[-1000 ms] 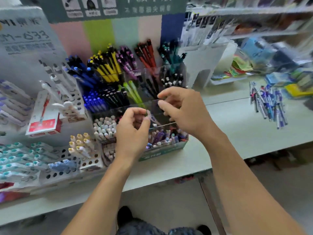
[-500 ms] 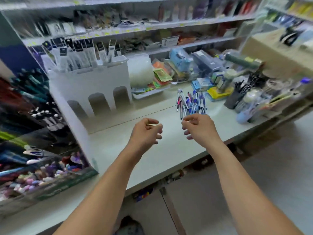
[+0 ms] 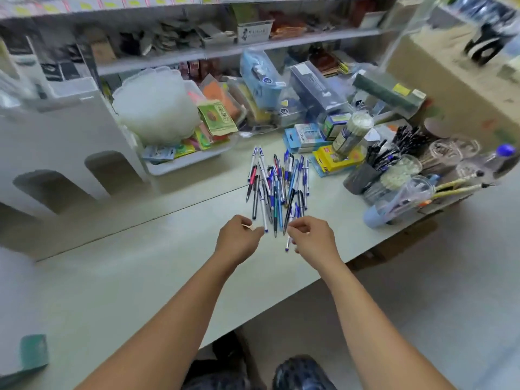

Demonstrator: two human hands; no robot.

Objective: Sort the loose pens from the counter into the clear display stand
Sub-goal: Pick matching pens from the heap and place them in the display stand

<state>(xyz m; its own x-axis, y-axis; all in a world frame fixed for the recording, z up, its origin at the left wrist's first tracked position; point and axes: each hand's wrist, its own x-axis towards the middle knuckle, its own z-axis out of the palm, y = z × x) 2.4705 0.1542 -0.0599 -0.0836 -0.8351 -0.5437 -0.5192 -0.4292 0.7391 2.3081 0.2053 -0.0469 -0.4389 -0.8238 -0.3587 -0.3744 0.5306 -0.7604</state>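
A heap of loose pens (image 3: pixel 277 184) lies on the pale tabletop (image 3: pixel 140 263), mostly blue and white barrels with a few dark ones and one red, fanned out so that their near tips point toward the person. Both hands reach in at the near edge of that heap. The left hand (image 3: pixel 239 239) sits just left of the nearest tips, its fingers curled inward with thumb and forefinger pinched on a small pale scrap; what the scrap is cannot be told. The right hand (image 3: pixel 312 240) sits just right of the same tips, fingers curled, and a white pen with a blue tip (image 3: pixel 287 243) slants down at its left edge, touching the fingers; whether the hand actually grips that pen cannot be told. The heap's far end lies well beyond both hands, toward the shelving.

At the far left stands a white display riser with arched cut-outs (image 3: pixel 56 153). Beside it a shallow white tray (image 3: pixel 180 164) holds a frosted plastic tub (image 3: pixel 157 105) and coloured packets. To the right of the pens are a yellow box (image 3: pixel 334 161), a dark cup of black pens (image 3: pixel 363 175) and clear cups of stationery (image 3: pixel 444 156). A green-edged corner (image 3: pixel 33 353) shows at the near left.
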